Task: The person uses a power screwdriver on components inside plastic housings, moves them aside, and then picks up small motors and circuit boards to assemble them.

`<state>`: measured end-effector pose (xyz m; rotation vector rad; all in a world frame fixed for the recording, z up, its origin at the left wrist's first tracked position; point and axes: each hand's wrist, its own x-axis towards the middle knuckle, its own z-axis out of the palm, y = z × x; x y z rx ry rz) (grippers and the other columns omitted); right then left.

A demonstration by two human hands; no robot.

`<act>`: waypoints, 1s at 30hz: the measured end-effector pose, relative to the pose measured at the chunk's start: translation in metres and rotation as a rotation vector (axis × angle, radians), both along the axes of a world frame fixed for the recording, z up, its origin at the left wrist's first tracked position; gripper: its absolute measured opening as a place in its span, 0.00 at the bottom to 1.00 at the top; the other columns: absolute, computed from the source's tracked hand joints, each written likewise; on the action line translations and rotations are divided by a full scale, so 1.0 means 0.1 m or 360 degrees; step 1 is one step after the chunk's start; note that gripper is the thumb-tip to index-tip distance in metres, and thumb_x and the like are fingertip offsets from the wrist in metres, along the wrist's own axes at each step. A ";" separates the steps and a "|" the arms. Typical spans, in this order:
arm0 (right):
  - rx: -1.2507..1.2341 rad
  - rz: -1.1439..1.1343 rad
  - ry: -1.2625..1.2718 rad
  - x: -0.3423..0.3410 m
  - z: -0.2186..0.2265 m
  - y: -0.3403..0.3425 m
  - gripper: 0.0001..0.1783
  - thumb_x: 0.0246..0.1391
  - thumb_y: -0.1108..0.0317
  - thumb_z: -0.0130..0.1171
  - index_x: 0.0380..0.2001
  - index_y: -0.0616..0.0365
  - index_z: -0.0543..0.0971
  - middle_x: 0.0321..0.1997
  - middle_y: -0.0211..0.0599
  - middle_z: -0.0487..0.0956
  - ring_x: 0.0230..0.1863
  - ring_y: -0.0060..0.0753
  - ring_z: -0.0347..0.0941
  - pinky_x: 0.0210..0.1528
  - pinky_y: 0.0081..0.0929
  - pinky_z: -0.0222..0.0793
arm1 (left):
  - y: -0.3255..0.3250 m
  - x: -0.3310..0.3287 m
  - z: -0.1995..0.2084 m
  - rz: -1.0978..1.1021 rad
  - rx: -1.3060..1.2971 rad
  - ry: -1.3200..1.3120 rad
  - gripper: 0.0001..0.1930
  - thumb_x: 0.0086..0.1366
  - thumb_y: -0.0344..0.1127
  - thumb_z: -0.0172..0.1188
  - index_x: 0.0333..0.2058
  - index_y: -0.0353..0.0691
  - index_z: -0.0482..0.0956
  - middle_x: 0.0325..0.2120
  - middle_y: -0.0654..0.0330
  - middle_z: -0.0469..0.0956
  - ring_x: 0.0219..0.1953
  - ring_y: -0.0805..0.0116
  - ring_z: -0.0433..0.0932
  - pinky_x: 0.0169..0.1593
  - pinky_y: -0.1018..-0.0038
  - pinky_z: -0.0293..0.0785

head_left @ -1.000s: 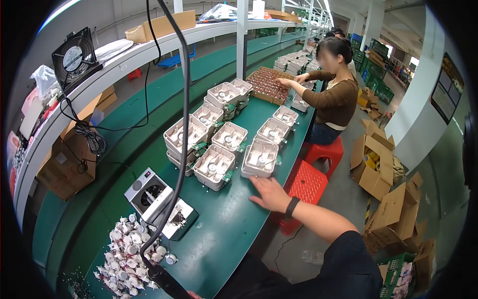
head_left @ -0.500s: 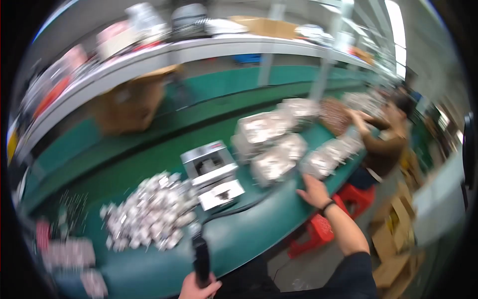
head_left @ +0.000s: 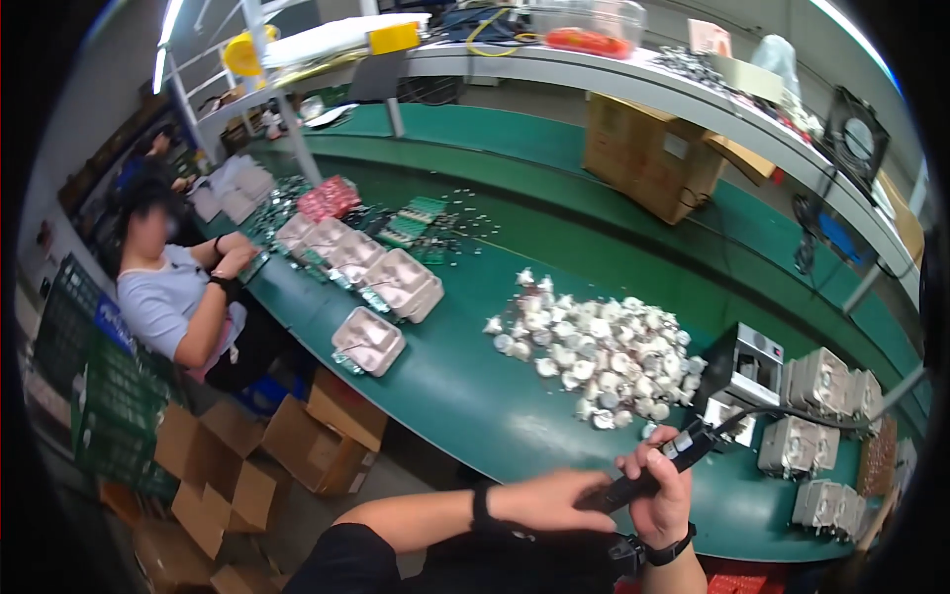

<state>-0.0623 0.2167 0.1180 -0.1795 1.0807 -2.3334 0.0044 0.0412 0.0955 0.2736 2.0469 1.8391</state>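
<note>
Hands: right hand [head_left: 661, 495] fist-gripping black tool [head_left: 648, 473], left hand [head_left: 549, 498] fingers curled on its butt.

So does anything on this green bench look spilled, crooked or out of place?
Somewhat. The small white parts lie in a loose heap on the long green workbench, not in trays. One shallow pale tray sits askew, apart from the others. Both hands grip a black corded tool.
</note>
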 end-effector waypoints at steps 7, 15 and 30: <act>0.0136 -0.0451 0.0414 -0.07 0.17 -0.23 0.18 0.52 0.73 0.62 0.43 0.52 0.68 0.29 0.28 0.70 0.30 0.26 0.68 0.53 0.39 0.64 | -2.54 0.40 -0.03 0.1690 -0.2010 0.0574 0.45 0.48 0.55 0.75 0.57 0.31 0.69 0.54 0.42 0.73 0.55 0.45 0.74 0.58 0.59 0.71; 0.0213 -0.0547 0.0573 0.01 0.12 -0.08 0.15 0.52 0.72 0.63 0.41 0.52 0.69 0.28 0.27 0.69 0.31 0.25 0.67 0.53 0.37 0.65 | -3.23 0.63 -0.37 0.1344 -0.2133 -0.0312 0.67 0.36 0.70 0.75 0.66 0.30 0.56 0.58 0.40 0.68 0.59 0.43 0.70 0.62 0.58 0.68; 0.0204 -0.1084 0.0768 -0.07 -0.15 0.64 0.17 0.52 0.80 0.60 0.44 0.55 0.70 0.32 0.30 0.71 0.32 0.28 0.69 0.51 0.37 0.68 | -0.53 0.17 -0.23 0.0800 -0.1695 0.0316 0.49 0.51 0.57 0.73 0.63 0.33 0.62 0.52 0.46 0.73 0.53 0.45 0.75 0.52 0.58 0.75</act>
